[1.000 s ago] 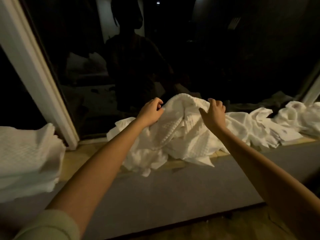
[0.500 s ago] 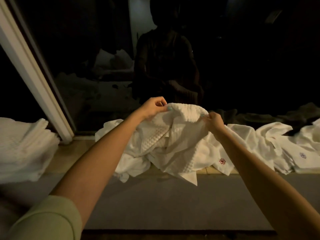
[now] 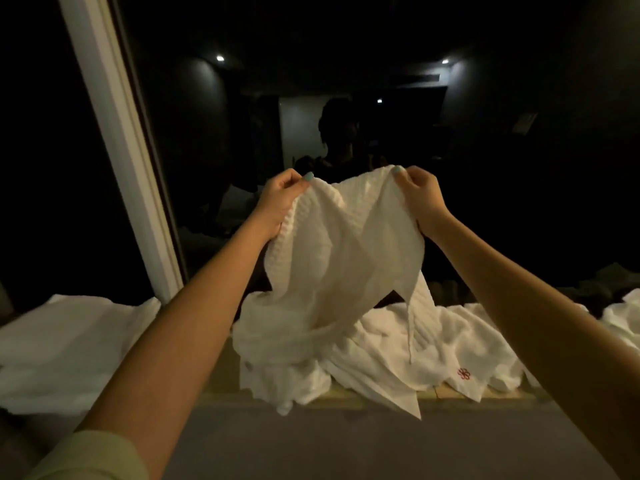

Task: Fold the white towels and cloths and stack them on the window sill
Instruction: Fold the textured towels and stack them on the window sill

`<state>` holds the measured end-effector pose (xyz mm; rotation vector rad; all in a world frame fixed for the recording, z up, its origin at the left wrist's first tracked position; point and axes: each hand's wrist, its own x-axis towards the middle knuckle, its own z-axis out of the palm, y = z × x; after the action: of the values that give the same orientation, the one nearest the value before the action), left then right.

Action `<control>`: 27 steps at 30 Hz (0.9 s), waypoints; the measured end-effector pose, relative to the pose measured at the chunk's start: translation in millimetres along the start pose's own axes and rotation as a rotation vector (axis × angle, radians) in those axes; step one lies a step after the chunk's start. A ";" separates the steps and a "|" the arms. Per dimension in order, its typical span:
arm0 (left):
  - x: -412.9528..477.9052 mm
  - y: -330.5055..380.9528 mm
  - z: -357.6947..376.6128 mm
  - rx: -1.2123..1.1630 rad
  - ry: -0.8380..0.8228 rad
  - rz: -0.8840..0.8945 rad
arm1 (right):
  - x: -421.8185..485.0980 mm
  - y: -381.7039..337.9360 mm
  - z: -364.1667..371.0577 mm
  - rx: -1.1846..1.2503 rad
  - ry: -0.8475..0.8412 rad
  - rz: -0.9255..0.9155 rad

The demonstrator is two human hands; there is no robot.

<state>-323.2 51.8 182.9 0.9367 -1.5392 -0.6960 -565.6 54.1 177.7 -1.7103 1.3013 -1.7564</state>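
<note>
A white waffle-weave towel hangs lifted in front of the dark window. My left hand pinches its top left edge and my right hand pinches its top right edge. Its lower part still trails into the heap of crumpled white cloths on the window sill. One cloth in the heap bears a small red flower mark. A stack of folded white towels sits on the sill at the left.
A white window frame post slants up at the left. The dark glass reflects the room and a person. More white cloths lie at the far right. A grey surface runs below the sill.
Both hands have raised the waffle towel well above the heap and drawn its top edge apart. The view has tilted upward.
</note>
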 end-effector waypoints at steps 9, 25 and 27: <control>-18.8 121.6 -93.4 0.008 0.248 0.156 | 2.5 -156.8 36.1 0.141 -0.009 -0.169; -168.1 166.6 -212.2 0.059 -0.007 -0.104 | -97.3 -262.9 100.2 0.142 -0.512 -0.191; -192.4 148.2 -214.4 0.000 -0.021 -0.168 | -124.2 -254.2 110.5 0.036 -0.660 -0.221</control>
<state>-133.5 306.3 247.8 1.0701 -1.4906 -0.8269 -354.5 241.9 289.2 -2.2103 0.8059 -1.1261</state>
